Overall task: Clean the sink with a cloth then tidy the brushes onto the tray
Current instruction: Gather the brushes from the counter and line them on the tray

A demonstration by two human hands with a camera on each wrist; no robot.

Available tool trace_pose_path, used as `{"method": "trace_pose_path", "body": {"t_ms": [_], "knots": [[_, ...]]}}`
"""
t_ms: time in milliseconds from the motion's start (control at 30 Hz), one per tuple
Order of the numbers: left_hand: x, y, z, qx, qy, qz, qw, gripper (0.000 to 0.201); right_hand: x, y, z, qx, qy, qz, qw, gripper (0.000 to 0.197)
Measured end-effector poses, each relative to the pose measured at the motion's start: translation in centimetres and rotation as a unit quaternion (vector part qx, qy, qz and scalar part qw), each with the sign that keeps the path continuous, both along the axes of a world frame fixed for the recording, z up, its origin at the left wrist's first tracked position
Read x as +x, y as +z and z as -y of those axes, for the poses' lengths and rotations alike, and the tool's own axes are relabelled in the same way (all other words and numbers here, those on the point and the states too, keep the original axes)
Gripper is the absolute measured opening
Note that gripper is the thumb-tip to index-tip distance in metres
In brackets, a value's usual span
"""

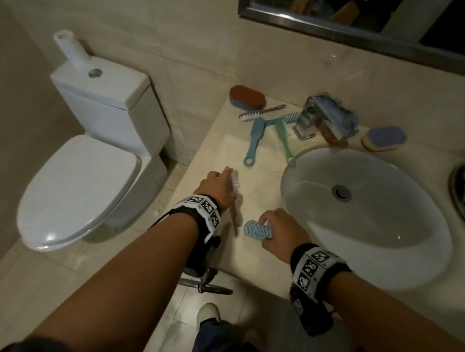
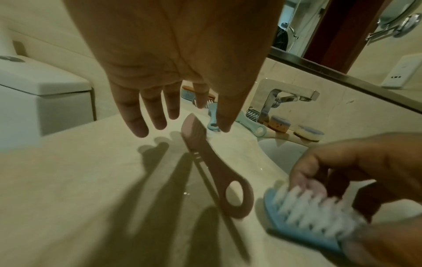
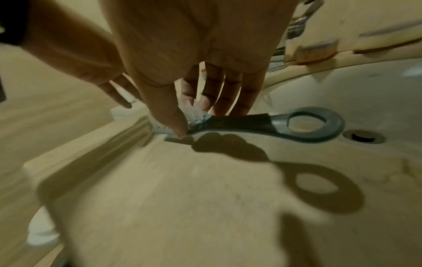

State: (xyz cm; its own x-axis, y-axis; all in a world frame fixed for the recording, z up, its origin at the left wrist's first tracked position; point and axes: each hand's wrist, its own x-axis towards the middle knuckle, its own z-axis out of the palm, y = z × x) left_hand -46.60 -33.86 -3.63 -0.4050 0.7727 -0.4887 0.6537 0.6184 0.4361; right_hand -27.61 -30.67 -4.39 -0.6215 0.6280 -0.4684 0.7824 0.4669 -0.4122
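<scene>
A pink brush (image 1: 234, 203) (image 2: 205, 162) with a loop handle lies on the beige counter (image 1: 219, 148), left of the white sink (image 1: 423, 266). My left hand (image 1: 217, 185) (image 2: 182, 117) hovers just over its bristle end with fingers straight and spread, not holding it. My right hand (image 1: 279, 229) (image 3: 194, 119) pinches the bristle head of a blue brush (image 1: 258, 230) (image 2: 303, 213) (image 3: 274, 124) between thumb and fingers, low over the counter by the sink's rim. A blue cloth (image 1: 337, 111) is bunched behind the faucet (image 1: 310, 118).
Blue (image 1: 255, 139), green (image 1: 283, 140) and pink (image 1: 259, 112) brushes lie at the back of the counter, with a brown-topped scrubber (image 1: 247, 96) and a purple sponge (image 1: 384, 138). A dark round tray (image 1: 456, 203) sits at the right edge. A toilet (image 1: 91, 168) stands to the left.
</scene>
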Motion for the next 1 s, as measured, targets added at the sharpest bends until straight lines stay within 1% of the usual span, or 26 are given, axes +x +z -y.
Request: {"method": "trace_pose_path", "body": {"t_ms": [167,300,467,567,700,833,1000], "knots": [[0.6,-1.6,-2.3,0.005,0.028,0.000,1.000,0.068,0.0,-0.2,-3.3,-0.003,-0.088,-0.021,0.996,0.050],[0.2,-2.6,-2.5,0.022,0.025,-0.010,0.999,0.060,-0.5,-0.9,-4.4,0.003,-0.115,-0.038,0.993,0.043],[-0.7,-2.1,-1.5,0.051,0.034,0.028,0.998,0.050,-1.3,-0.9,-4.8,-0.002,-0.133,-0.045,0.990,0.043],[-0.9,-0.6,-0.7,0.060,0.035,0.063,0.996,0.055,-1.9,0.4,-5.2,0.004,-0.129,-0.038,0.991,0.042],[-0.8,2.4,-0.1,0.069,0.021,0.089,0.993,0.056,-2.8,3.8,-5.7,0.020,-0.130,-0.046,0.990,0.040],[-0.5,6.2,-0.6,0.128,0.022,0.104,0.986,0.055,-3.3,7.4,-6.2,0.027,-0.141,-0.070,0.987,0.037],[-0.3,10.6,-1.5,0.181,-0.002,0.088,0.980,0.048,-3.4,11.1,-6.9,0.056,-0.156,-0.087,0.982,0.043]]}}
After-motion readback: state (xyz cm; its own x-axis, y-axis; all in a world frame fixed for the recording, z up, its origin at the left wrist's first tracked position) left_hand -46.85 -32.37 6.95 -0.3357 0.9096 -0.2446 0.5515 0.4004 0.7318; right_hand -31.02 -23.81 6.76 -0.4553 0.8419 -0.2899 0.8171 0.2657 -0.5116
